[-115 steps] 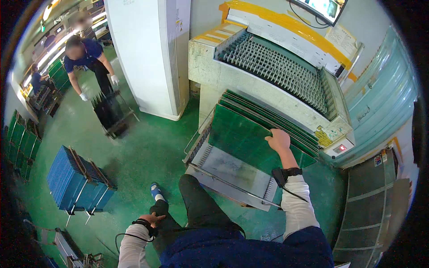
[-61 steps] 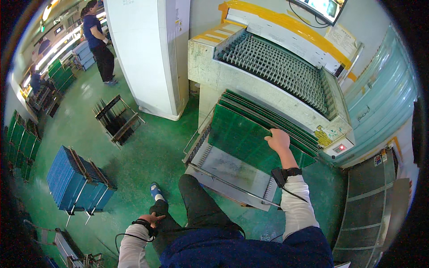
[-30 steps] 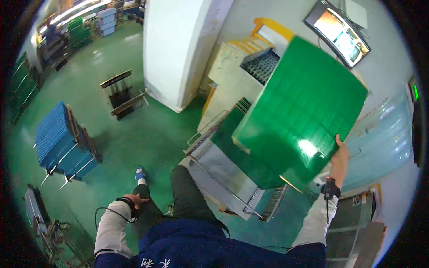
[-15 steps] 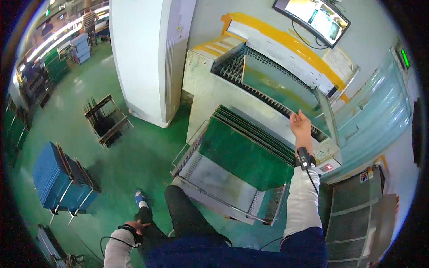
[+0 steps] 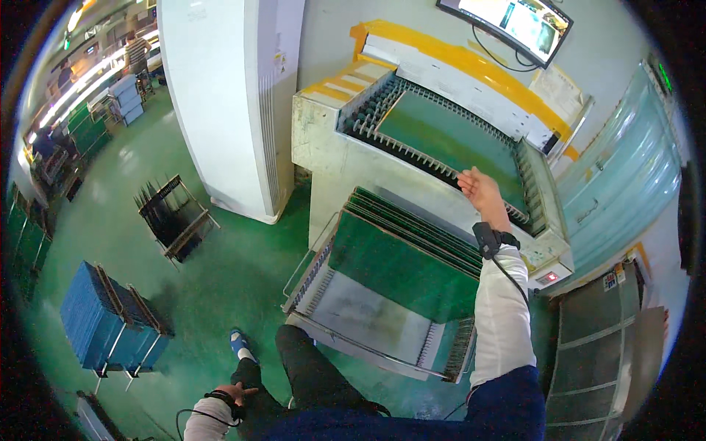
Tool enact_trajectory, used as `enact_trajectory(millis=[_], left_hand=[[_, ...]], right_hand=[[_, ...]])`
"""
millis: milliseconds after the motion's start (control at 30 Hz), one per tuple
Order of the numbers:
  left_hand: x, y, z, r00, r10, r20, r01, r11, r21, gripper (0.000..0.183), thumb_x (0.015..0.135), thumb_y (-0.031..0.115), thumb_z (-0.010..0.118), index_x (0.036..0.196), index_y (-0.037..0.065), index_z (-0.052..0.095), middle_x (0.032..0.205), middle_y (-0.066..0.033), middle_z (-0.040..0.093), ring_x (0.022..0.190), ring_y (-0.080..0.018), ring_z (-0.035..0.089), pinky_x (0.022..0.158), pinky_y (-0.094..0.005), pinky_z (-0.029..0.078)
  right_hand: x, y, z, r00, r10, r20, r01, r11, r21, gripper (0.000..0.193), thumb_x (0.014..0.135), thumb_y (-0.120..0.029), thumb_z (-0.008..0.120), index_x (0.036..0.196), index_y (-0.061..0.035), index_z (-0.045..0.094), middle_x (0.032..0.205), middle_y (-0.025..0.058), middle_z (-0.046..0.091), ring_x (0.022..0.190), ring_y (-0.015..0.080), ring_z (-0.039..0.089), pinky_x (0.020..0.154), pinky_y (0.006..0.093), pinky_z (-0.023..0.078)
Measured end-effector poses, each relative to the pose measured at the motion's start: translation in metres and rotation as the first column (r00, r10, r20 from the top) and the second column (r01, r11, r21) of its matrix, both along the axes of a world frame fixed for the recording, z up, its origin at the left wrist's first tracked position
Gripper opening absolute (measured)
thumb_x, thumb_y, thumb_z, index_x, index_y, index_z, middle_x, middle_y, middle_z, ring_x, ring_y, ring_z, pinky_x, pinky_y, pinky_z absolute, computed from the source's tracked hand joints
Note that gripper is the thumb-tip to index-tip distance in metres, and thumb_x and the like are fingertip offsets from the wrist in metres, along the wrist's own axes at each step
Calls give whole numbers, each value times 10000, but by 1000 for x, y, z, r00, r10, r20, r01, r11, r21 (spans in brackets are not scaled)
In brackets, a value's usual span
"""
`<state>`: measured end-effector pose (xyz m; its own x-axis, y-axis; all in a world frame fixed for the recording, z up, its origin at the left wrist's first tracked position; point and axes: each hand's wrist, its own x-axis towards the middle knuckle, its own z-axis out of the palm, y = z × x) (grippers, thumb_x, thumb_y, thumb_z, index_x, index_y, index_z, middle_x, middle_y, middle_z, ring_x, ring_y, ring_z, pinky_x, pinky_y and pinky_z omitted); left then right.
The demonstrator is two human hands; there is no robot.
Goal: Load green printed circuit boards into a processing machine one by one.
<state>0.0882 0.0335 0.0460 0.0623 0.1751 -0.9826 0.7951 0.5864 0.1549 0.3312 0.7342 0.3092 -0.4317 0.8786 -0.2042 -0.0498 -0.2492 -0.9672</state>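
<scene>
Head view shows the right hand (image 5: 479,189) stretched out to the far right, open, fingers loosely spread, hovering at the near edge of the green panel (image 5: 448,140) that lies flat on the roller bed of the conveyor machine (image 5: 323,154); whether the fingertips touch the panel's edge cannot be told, but nothing is gripped; the left hand (image 5: 234,393) rests on the near left thigh, fingers relaxed and holding nothing. By the look of it, one panel is already laid on the rollers and let go, so that placement seems done; what is left is the stack of green panels (image 5: 401,257) leaning in the metal rack (image 5: 353,323) just in front of the machine, several sheets deep, which looks mostly untouched; the near half of the rack is bare grey base. Further left stand a white pillar (image 5: 228,103), a small black rack (image 5: 173,220) and a blue cart (image 5: 107,316) on the green floor (image 5: 220,279); a monitor (image 5: 515,22) hangs above the machine.
</scene>
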Motion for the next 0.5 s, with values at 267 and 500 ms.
enact_trajectory(millis=[267,500], left_hand=[[-5,-40,-53,997,33,-64,-3,912,411,576,722,498,617,1172,188,437,941,-167,633,916,-387,592,758,-453,469],[-8,10,1,995,88,46,-88,996,-7,681,813,429,536,1390,440,175,1487,-170,100,1194,-400,439,969,-500,367]], right_hand=[[-31,-12,-13,246,-635,732,-350,646,678,455,873,-480,435,1205,-194,557,1249,84,535,1152,338,476,980,513,325],[-28,27,-9,192,-585,788,-411,681,606,538,865,-517,421,1299,-202,468,1376,87,408,1264,326,361,1022,534,253]])
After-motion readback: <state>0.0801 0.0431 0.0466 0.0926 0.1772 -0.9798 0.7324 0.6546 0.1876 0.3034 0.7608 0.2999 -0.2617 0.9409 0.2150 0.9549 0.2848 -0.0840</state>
